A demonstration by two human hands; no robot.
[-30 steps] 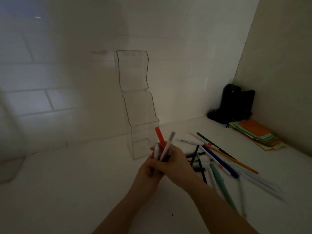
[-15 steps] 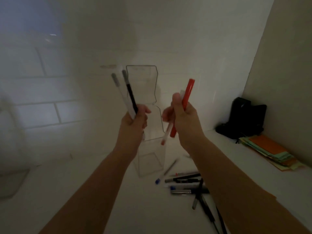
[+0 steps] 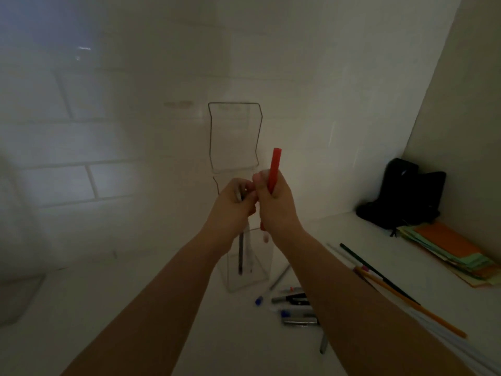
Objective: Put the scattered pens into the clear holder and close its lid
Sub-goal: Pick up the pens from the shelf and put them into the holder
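Clear acrylic, the holder (image 3: 245, 270) stands upright on the white counter (image 3: 135, 308) against the tiled wall, its lid (image 3: 234, 137) flipped up and open behind. Two pens, one dark (image 3: 240, 256) and one white (image 3: 249, 253), hang inside it from the left hand (image 3: 234, 206), which is clenched on their tops. The right hand (image 3: 273, 204) grips a red pen (image 3: 273, 169) and a pale one beside it, tips at the mouth. Best to keep them vertical, lower until they touch bottom, then let go so nothing tips the light holder. Both forearms reach forward, hands touching above the opening. Loose pens (image 3: 295, 308) lie scattered just right of the base.
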